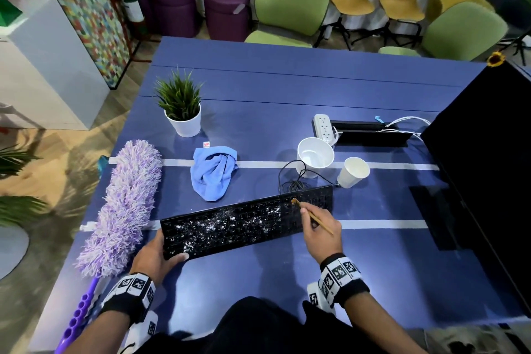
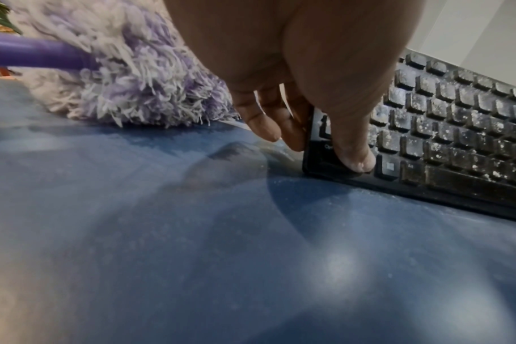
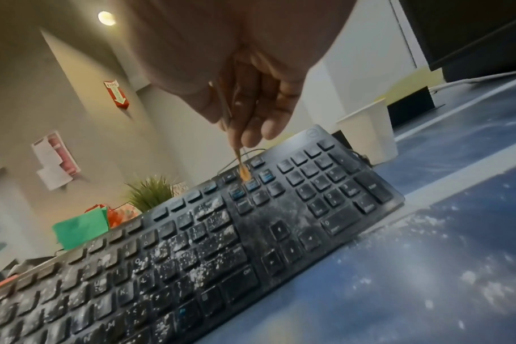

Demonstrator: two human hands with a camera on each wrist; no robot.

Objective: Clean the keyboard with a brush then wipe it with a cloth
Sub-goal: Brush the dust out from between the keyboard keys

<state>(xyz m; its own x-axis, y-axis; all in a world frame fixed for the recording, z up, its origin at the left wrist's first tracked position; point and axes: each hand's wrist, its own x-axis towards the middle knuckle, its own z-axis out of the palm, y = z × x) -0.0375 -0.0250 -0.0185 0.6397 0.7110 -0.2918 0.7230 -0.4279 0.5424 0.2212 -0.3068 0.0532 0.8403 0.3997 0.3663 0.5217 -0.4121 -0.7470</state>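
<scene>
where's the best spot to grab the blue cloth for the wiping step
Take the crumpled blue microfibre cloth at its raised, bunched folds in the middle, coming from above with the grip. It lies loose on the blue table, clear of the black keyboard, so the folds should pinch easily.

Near strip of table (image 1: 258, 282): bare between both forearms. Left edge: flanked by purple duster (image 1: 123, 207), just beside keyboard (image 1: 247, 221). Far side: occupied by blue cloth (image 1: 212, 172), coiled cable (image 1: 293, 181), two white cups (image 1: 314, 155), potted plant (image 1: 182, 106). Right: closed off by black monitor (image 1: 488, 167).
</scene>
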